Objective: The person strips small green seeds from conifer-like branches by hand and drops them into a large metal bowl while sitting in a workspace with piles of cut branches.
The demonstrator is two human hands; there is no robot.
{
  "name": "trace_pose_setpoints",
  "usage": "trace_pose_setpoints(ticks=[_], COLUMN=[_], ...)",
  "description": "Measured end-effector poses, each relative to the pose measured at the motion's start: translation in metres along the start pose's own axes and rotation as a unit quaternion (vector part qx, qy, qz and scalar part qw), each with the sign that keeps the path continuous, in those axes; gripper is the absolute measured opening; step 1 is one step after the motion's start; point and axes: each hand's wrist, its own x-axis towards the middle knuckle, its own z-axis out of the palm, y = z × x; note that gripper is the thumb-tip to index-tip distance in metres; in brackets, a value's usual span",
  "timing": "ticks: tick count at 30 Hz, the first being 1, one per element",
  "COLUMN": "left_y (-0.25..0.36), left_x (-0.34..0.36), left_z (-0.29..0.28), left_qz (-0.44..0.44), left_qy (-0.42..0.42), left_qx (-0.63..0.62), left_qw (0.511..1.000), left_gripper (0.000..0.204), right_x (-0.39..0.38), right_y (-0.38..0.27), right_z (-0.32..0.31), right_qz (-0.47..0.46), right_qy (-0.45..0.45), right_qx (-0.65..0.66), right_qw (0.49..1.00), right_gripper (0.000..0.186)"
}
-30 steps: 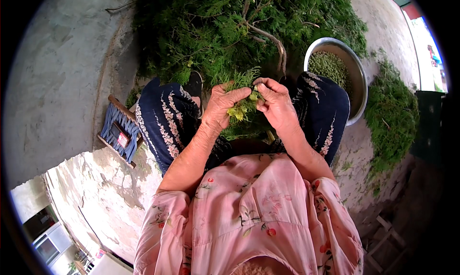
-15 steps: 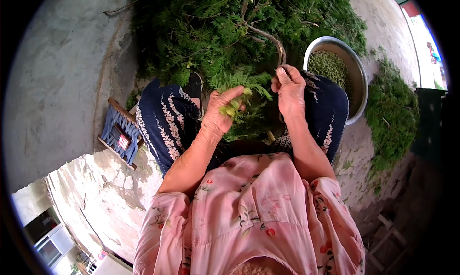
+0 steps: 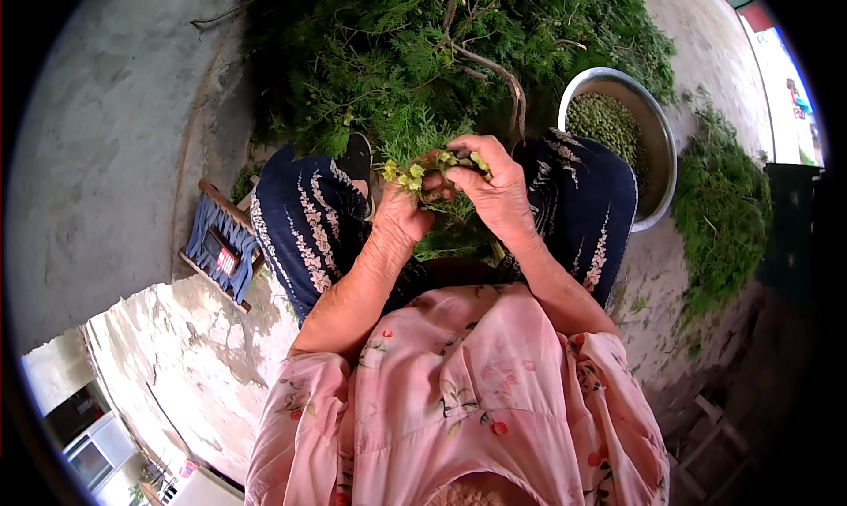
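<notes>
Between my knees my left hand [image 3: 403, 209] is closed around a feathery evergreen sprig [image 3: 408, 176] with yellow-green cones on it. My right hand [image 3: 496, 193] meets it from the other side, thumb and fingers curled in a pinch at the sprig's cones. What exactly lies between those right fingertips is partly hidden. Beyond both hands spreads a big heap of cut evergreen branches [image 3: 379, 56], with a bare, bent woody stem [image 3: 507, 78] sticking out toward me. Beside my right knee stands a metal basin [image 3: 668, 153] holding many small green cones [image 3: 604, 122].
To my left is a low stool [image 3: 238, 281] with a woven blue seat, and a dark phone-like device with a red and white keypad [image 3: 226, 259] lies on it. A smaller pile of green sprigs [image 3: 723, 215] lies right of the basin on the concrete floor [image 3: 123, 153].
My right hand has let go of the woody stem and moved left to the sprig. My left hand stays nearly in place, and the sprig's cones now show at its fingertips.
</notes>
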Motion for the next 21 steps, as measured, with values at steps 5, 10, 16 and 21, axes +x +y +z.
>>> trace_pose_setpoints(ticks=[5, 10, 16, 21], left_y=[0.001, 0.008, -0.003, -0.007], left_x=[-0.005, -0.011, 0.002, 0.017], left_z=[-0.001, -0.001, -0.006, -0.021], left_qz=[-0.007, 0.032, 0.026, 0.07], left_qy=[-0.029, -0.103, -0.037, -0.029], left_qx=[0.005, 0.103, -0.003, 0.004], left_qw=[1.0, 0.989, 0.999, 0.997], left_gripper=[0.018, 0.016, 0.021, 0.017], right_x=[0.006, 0.004, 0.004, 0.008], right_y=[0.001, 0.001, -0.017, -0.063], right_z=[-0.002, -0.01, -0.037, -0.087], right_qz=[-0.088, 0.169, 0.141, 0.043], right_qy=[-0.014, -0.034, 0.083, 0.168], right_qx=[-0.137, 0.318, 0.392, 0.335], right_qw=[0.987, 0.932, 0.905, 0.926], right_gripper=[0.014, 0.01, 0.012, 0.015])
